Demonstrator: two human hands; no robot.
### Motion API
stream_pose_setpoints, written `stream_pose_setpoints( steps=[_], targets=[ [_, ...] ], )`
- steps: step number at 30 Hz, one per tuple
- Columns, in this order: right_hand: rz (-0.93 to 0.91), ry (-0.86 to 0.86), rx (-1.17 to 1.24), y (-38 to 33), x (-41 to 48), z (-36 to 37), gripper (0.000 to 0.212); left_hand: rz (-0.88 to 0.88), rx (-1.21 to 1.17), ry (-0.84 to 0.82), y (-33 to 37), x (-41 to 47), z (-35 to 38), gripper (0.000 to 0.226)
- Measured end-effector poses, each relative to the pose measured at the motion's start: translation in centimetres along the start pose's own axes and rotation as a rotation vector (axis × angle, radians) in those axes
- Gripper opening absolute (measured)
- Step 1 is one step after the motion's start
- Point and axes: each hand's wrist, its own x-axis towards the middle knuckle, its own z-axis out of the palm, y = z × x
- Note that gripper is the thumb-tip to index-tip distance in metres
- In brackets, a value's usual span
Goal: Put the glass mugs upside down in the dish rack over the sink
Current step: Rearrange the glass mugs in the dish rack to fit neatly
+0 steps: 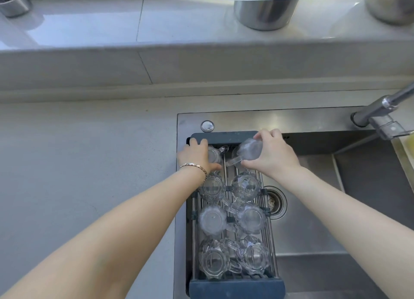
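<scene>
A home kitchen: steel sink (313, 220), faucet (380, 110), countertop (89, 164).

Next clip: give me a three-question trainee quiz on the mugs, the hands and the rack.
1. Apart from the two in the hands, how many glass mugs stand in the dish rack?
2. True or false: the right hand holds its mug tilted above the rack's far end.
3. What does the left hand grip? A) the faucet B) a mug at the rack's far left C) the drain

Key: 1. six; 2. true; 3. B
</scene>
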Motion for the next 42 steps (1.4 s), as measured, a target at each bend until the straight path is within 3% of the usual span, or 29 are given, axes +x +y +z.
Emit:
stream_pose_setpoints(
  steps=[2,5,9,13,16,20,26,29,31,34,36,39,42],
  targets=[
    [0.114,-0.013,0.046,-0.5,0.6,0.7,0.072,0.043,0.022,-0.015,-0.4,0.0,0.0,0.074],
    [0.34,-0.027,0.34,-1.0,0.4,0.9,0.08,0.108,-0.012,-0.042,-1.1,-0.3,-0.2,0.073],
    [0.566,-0.127,0.847,-1.8,-1.0,0.7,0.062,0.251,-0.431,-0.004,-1.2,-1.9,-1.5,0.092],
    [0.588,-0.195,0.996,-3.1,-2.7,0.4,0.064,0.408,-0.589,-0.102,0.6,-5.1,-1.8,0.108],
    [0.445,-0.198,0.837,-3.0,-4.3,-0.5,0.065,0.356,-0.713,-0.089,0.7,-5.9,-1.5,0.112],
    [0.119,-0.193,0.472,-1.0,-6.2,-1.4,0.046,0.269,-0.884,-0.089,0.3,-6.2,-1.5,0.098],
    [-0.441,0.005,0.075,1.7,-6.9,-1.5,0.095,0.232,-1.075,-0.313,0.1,-6.1,-2.0,0.099],
    [-0.529,0.096,0.083,1.6,-5.8,-0.7,0.083,0.298,-1.023,-0.377,0.7,-5.7,-2.9,0.104],
    [-0.434,0.169,0.178,1.5,-4.6,-0.2,0.075,0.342,-0.902,-0.329,0.7,-4.9,-3.6,0.099],
    [-0.263,0.13,0.194,1.8,-2.6,0.9,0.079,0.394,-0.526,-0.029,-0.4,-3.2,-3.5,0.079],
    [-0.235,0.076,0.153,1.8,-1.5,1.8,0.079,0.359,-0.251,0.079,-1.3,-2.0,-2.4,0.063],
    [-0.221,0.063,0.081,0.7,-0.4,2.9,0.078,0.342,0.035,0.0,-2.1,-1.0,-0.6,0.057],
    [-0.214,0.118,0.044,-0.5,0.5,3.5,0.076,0.327,0.07,0.003,-2.3,-0.5,0.3,0.057]
  ],
)
